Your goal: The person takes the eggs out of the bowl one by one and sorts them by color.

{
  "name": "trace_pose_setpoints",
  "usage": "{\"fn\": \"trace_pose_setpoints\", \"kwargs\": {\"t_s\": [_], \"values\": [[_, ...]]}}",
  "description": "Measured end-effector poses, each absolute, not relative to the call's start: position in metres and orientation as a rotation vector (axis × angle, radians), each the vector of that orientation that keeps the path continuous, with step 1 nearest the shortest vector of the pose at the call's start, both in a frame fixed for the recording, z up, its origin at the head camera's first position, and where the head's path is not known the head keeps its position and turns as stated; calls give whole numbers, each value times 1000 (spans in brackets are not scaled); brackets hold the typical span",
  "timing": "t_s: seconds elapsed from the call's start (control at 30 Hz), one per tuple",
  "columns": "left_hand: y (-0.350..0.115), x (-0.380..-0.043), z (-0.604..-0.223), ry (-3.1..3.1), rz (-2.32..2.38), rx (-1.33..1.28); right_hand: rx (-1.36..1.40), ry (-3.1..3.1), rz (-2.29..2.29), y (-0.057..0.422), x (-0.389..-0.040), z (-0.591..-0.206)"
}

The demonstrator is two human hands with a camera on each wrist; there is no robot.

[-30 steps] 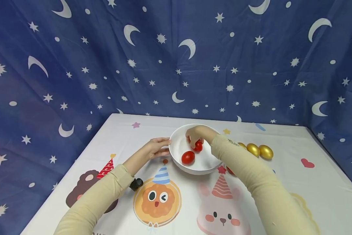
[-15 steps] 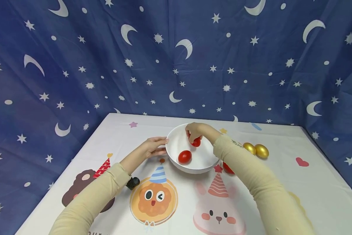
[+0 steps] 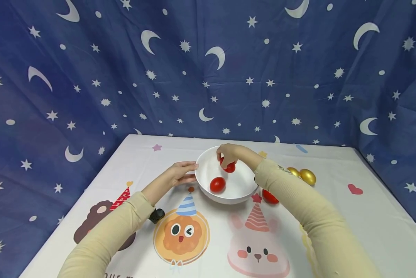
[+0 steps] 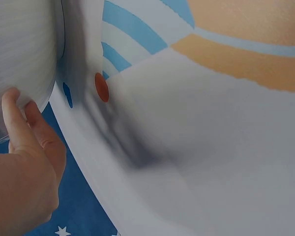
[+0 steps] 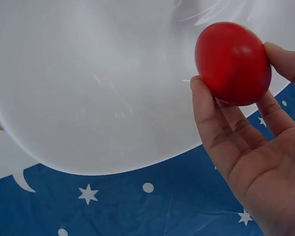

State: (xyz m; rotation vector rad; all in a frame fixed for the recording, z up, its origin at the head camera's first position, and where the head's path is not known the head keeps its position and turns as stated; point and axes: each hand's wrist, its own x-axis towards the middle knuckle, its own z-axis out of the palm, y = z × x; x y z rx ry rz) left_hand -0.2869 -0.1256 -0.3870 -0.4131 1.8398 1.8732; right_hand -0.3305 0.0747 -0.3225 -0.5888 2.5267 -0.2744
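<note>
A white bowl (image 3: 240, 184) stands on the table, and my left hand (image 3: 181, 174) holds it at its left side. The thumb lies by the rim. In the left wrist view the fingertips touch the bowl's outer wall (image 4: 32, 59). Inside the bowl, my right hand (image 3: 229, 153) pinches a shiny red egg (image 5: 231, 64) between thumb and fingers, above the bowl's floor. A second red egg (image 3: 217, 185) lies in the bowl, nearer the front. On the table just right of the bowl is another red egg (image 3: 269, 197), partly hidden by the right sleeve.
Golden eggs (image 3: 308, 177) lie right of the bowl, partly behind the right sleeve (image 3: 298, 200). A small black object (image 3: 157, 215) sits beside the left sleeve. The tablecloth (image 3: 145, 162) carries cartoon prints, and a blue starry curtain (image 3: 180, 69) hangs behind the table.
The right hand has raised the pinched red egg slightly off the bowl's floor. The left hand keeps its hold on the bowl. The head view has shifted a little.
</note>
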Motion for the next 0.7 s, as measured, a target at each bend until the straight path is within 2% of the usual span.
{"fn": "trace_pose_setpoints", "kwargs": {"t_s": [0.7], "values": [[-126,-287,-387,1850,1857,-380,-642,2576,-420,80,-313,-320]]}}
